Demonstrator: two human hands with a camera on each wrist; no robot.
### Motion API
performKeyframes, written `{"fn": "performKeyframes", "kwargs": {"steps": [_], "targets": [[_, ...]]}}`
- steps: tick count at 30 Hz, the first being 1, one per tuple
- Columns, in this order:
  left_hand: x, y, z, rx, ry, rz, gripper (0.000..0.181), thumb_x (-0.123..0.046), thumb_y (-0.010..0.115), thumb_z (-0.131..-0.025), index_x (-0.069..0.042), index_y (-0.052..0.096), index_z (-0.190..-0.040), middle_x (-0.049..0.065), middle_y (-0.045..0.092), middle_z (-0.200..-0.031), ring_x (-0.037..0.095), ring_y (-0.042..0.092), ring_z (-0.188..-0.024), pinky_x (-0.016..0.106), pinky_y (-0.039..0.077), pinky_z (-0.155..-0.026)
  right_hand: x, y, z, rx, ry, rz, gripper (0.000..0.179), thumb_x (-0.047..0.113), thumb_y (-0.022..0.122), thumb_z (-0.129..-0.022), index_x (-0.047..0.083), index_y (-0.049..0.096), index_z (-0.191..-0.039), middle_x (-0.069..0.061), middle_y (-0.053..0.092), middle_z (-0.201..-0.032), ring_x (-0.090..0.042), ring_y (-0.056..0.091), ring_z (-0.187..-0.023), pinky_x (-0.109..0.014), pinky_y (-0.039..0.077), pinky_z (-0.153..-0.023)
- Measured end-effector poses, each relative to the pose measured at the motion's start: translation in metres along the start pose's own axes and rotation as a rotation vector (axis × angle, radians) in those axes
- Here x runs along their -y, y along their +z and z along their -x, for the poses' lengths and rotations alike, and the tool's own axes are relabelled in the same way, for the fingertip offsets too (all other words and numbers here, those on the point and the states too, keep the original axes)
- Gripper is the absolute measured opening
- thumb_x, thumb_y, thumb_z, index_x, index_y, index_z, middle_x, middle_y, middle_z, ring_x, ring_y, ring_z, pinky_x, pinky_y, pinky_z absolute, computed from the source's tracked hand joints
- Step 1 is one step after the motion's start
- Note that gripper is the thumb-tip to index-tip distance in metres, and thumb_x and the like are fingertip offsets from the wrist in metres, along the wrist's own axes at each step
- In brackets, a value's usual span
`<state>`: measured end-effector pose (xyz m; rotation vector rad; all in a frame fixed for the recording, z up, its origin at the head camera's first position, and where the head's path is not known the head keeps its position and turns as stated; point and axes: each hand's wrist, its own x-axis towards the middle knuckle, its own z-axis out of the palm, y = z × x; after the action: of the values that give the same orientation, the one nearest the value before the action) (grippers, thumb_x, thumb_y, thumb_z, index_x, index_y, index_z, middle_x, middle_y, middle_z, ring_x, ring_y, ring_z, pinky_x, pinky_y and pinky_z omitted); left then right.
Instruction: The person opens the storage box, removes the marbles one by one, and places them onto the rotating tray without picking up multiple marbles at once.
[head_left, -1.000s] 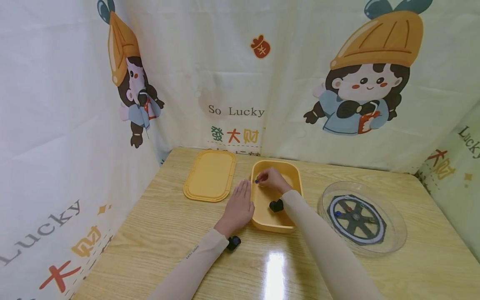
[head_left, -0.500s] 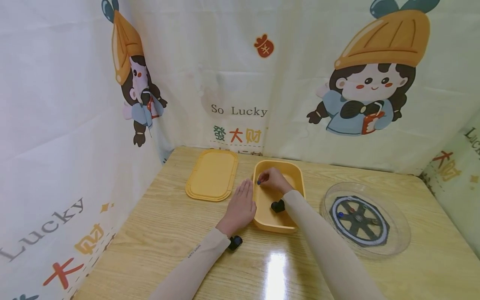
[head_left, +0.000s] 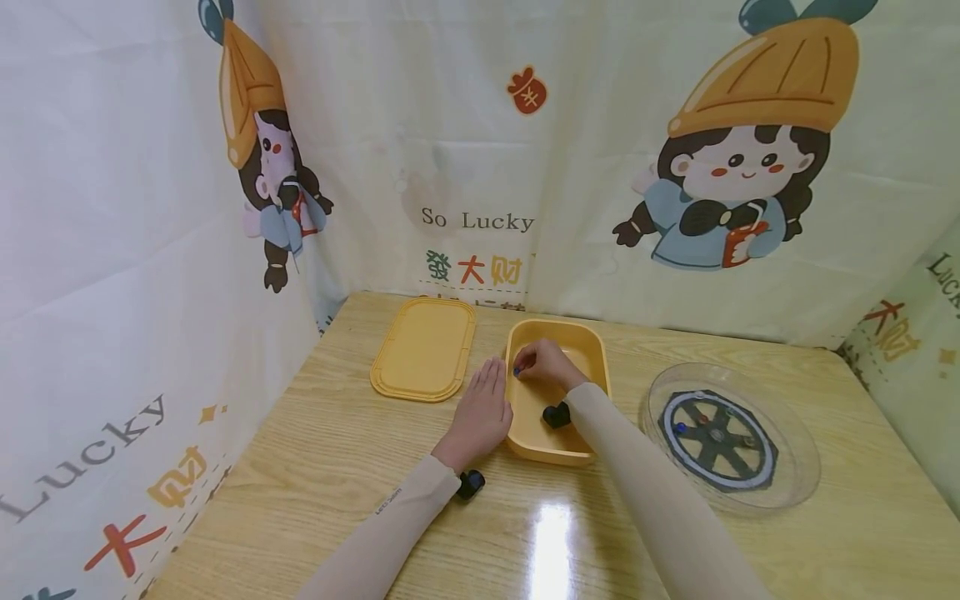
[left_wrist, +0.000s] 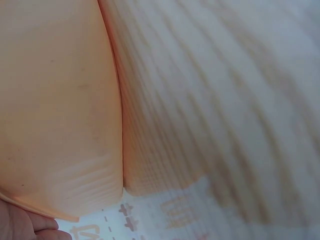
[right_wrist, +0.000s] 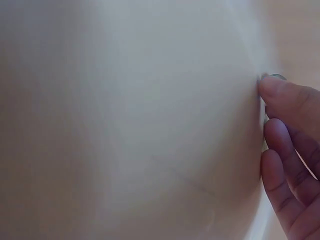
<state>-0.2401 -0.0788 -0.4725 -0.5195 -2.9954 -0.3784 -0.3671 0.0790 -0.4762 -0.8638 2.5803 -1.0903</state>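
Inside a yellow plastic box, my right hand pinches a small blue marble close to the left wall. The right wrist view shows the thumb at the right, with only a sliver of the marble past its tip; two other fingertips lie against the pale box surface. My left hand lies along the outside of the box's left wall, fingers straight and together. Low in the left wrist view, its fingers appear beside the box rim.
A yellow lid lies flat on the wooden table, left of the box. At the right stands a clear round dish over a dark wheel-patterned disc, with several small coloured marbles in it. A patterned curtain hangs behind.
My right hand has lowered slightly with the blue marble, along the box's left wall. The left hand holds its place against the box. The head view has shifted a little.
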Motion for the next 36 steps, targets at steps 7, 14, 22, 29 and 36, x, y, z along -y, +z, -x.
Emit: {"fn": "performKeyframes", "kwargs": {"steps": [7,14,22,29,36], "targets": [[0.000,0.001,0.000,-0.011,0.001,-0.017,0.060,-0.024,0.035,-0.099,0.004,0.016,-0.148,0.018,0.018,-0.156,0.027,0.012,-0.147,0.040,0.017,-0.119,-0.003,0.002,-0.002,0.004,-0.001,0.048,0.012,0.002,0.074,-0.076,0.000,0.074,-0.088,-0.011,0.072,-0.083,-0.010,0.061,-0.069,-0.021,0.052,-0.066],[0.000,0.000,-0.001,-0.009,0.001,0.003,0.060,-0.023,0.036,-0.099,0.004,0.016,-0.148,0.019,0.017,-0.156,0.028,0.012,-0.147,0.041,0.017,-0.119,0.001,0.000,0.000,0.003,-0.011,0.090,0.012,0.003,0.074,-0.077,0.000,0.074,-0.088,-0.011,0.072,-0.084,-0.013,0.064,-0.073,-0.026,0.054,-0.070],[-0.001,-0.001,0.000,-0.003,-0.003,0.024,0.060,-0.022,0.036,-0.099,0.006,0.015,-0.148,0.020,0.017,-0.156,0.029,0.012,-0.147,0.042,0.016,-0.119,0.010,-0.009,0.003,-0.022,0.046,0.054,0.013,0.005,0.073,-0.078,0.000,0.074,-0.090,-0.011,0.073,-0.086,-0.013,0.065,-0.074,-0.026,0.054,-0.071],[-0.002,-0.004,0.002,0.011,-0.003,0.044,0.060,-0.023,0.034,-0.099,0.007,0.013,-0.148,0.020,0.015,-0.156,0.029,0.010,-0.147,0.042,0.015,-0.119,0.023,-0.023,0.010,-0.075,-0.009,0.035,0.015,0.003,0.070,-0.081,-0.004,0.073,-0.093,-0.017,0.072,-0.091,-0.023,0.067,-0.080,-0.034,0.056,-0.077],[-0.003,-0.005,0.003,0.011,0.009,0.031,0.060,-0.021,0.034,-0.099,0.007,0.012,-0.148,0.021,0.015,-0.156,0.030,0.012,-0.147,0.043,0.016,-0.119,0.034,-0.035,0.021,-0.119,-0.027,0.015,0.017,0.002,0.069,-0.081,-0.004,0.072,-0.097,-0.016,0.072,-0.092,-0.025,0.066,-0.083,-0.039,0.055,-0.079]]}}
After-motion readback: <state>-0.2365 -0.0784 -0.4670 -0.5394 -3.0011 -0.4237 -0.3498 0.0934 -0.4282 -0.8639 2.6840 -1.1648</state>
